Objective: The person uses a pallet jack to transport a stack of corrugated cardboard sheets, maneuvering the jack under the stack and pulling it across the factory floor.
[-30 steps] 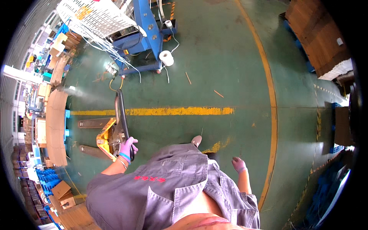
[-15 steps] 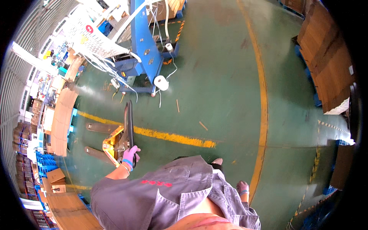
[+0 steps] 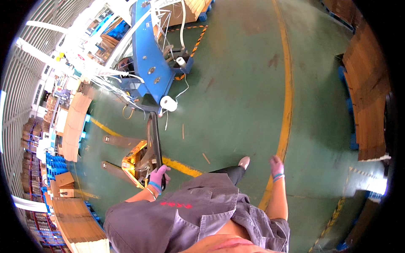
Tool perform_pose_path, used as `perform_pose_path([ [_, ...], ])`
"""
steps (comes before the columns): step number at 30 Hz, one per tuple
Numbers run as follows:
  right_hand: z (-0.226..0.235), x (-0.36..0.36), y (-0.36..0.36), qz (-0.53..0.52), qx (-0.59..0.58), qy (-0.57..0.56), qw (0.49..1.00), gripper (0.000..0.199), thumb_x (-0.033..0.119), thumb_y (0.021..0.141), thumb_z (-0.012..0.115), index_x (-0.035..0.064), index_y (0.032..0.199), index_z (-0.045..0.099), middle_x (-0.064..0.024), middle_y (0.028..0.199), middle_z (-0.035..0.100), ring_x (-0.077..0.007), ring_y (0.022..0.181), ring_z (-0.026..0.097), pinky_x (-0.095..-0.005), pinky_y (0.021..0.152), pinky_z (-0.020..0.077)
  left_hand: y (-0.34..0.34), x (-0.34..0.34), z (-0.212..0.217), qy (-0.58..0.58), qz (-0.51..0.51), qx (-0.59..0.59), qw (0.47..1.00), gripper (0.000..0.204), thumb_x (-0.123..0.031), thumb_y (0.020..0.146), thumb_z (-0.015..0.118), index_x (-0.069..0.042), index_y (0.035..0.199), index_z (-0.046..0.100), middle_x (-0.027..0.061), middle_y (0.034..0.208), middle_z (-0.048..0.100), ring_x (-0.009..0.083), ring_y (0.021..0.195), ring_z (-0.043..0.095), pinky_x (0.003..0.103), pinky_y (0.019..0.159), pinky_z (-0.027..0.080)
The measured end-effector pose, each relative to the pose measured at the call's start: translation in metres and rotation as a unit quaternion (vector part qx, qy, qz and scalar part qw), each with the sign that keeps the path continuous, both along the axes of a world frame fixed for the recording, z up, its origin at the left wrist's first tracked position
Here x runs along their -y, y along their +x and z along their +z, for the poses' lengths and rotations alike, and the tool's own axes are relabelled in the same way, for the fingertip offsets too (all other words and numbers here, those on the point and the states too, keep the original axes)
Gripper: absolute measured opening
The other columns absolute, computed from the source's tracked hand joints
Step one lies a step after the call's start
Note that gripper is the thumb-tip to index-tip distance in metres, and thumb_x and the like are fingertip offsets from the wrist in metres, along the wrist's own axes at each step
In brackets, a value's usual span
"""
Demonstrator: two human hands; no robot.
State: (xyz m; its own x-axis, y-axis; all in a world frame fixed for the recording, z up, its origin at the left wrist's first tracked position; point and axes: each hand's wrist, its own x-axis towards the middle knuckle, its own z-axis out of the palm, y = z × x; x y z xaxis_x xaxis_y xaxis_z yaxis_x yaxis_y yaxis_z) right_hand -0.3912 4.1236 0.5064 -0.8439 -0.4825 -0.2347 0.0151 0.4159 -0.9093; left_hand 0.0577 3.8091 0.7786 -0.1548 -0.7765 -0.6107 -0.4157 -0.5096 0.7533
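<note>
My left hand (image 3: 158, 177), in a purple glove with a blue cuff, is closed around the lower end of the black loop handle (image 3: 156, 139) of a hand pallet truck. The yellow body (image 3: 134, 163) of the pallet truck stands at my left, its two dark forks (image 3: 123, 141) pointing left, low over the floor with no load on them. My right hand (image 3: 276, 167), gloved alike, hangs out to my right over the yellow floor line. It looks open, its fingers loosely extended, and nothing shows in it. One of my shoes (image 3: 244, 162) is visible ahead of me.
A blue machine (image 3: 147, 55) with trailing white cords and a white roll (image 3: 168, 103) stands ahead left. Flat cardboard stacks (image 3: 76, 126) on blue pallets line the left; another cardboard stack (image 3: 367, 92) is at the right. A yellow line (image 3: 287, 84) crosses the green floor.
My right forearm and hand have swung forward. My left hand keeps its hold on the handle; the pallet truck has shifted right in the picture. One shoe has moved forward.
</note>
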Motion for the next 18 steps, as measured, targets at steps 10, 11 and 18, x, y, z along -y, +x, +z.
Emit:
perform_pose_path([
  [10,-0.089,-0.194,-0.113,-0.169,0.400,-0.050,0.900,0.022,0.031,0.089,0.058,0.0095,0.088,0.063,-0.0035,0.064,0.054,-0.0170,0.054,0.052,-0.0303,0.048,0.0434,-0.254,0.016,-0.014,0.032,0.010,-0.030,0.999,0.044,-0.046,0.090,0.061,-0.004,0.099,0.068,0.0077,0.058,0.059,0.0178,0.050,0.057,0.030,0.049,0.047],
  [11,-0.059,-0.197,-0.128,-0.284,0.427,-0.095,0.854,0.020,0.020,0.090,0.055,0.0169,0.074,0.045,-0.0009,0.054,0.045,-0.0132,0.046,0.046,-0.0247,0.040,0.0336,-0.272,0.006,-0.011,0.033,0.035,-0.028,0.998,0.043,-0.046,0.090,0.061,-0.004,0.099,0.068,0.0077,0.058,0.059,0.0177,0.049,0.057,0.030,0.049,0.047],
  [18,-0.032,-0.228,-0.328,0.317,-0.135,0.413,0.843,0.014,0.023,0.088,0.056,0.0128,0.078,0.056,-0.0073,0.076,0.057,-0.0227,0.070,0.056,-0.0352,0.056,0.0440,-0.442,0.010,0.005,0.021,0.106,-0.037,0.993,0.034,-0.040,0.087,0.064,-0.007,0.093,0.066,0.0061,0.056,0.056,0.0160,0.046,0.053,0.029,0.045,0.041],
])
